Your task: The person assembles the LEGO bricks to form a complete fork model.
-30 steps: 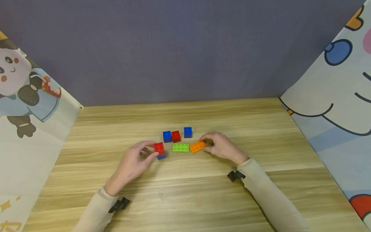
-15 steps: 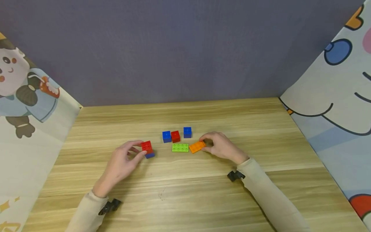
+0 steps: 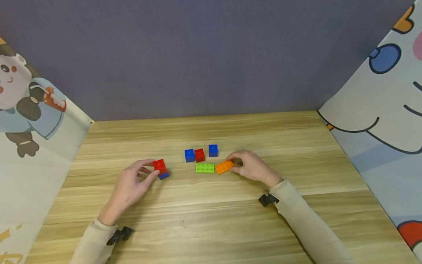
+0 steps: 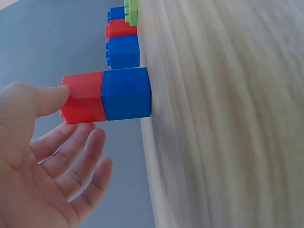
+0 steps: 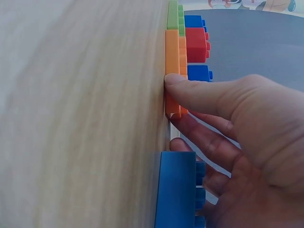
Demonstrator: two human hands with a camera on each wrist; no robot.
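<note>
My left hand (image 3: 128, 185) pinches a red brick (image 3: 159, 166) that sits on a blue brick (image 3: 163, 176), thumb on one side and fingers on the other. In the left wrist view the blue brick's underside is right at the tabletop. My right hand (image 3: 253, 168) pinches the right end of a flat orange brick (image 3: 224, 167), which lies slightly angled on the table. Its other end meets a flat lime-green brick (image 3: 205, 168). In the right wrist view a larger-looking blue brick (image 5: 178, 190) stands below the right hand; the head view hides it.
Behind the green brick, a blue brick (image 3: 189, 155) and a red brick (image 3: 199, 155) stand side by side. Another blue brick (image 3: 213, 150) is just right of them. A grey wall (image 3: 204, 62) rises behind the wooden table (image 3: 204, 231), with cartoon-printed panels at both sides.
My left hand has moved left with the red-and-blue stack, away from the green brick, and the stack has turned slightly. The right hand and the orange brick stay in place.
</note>
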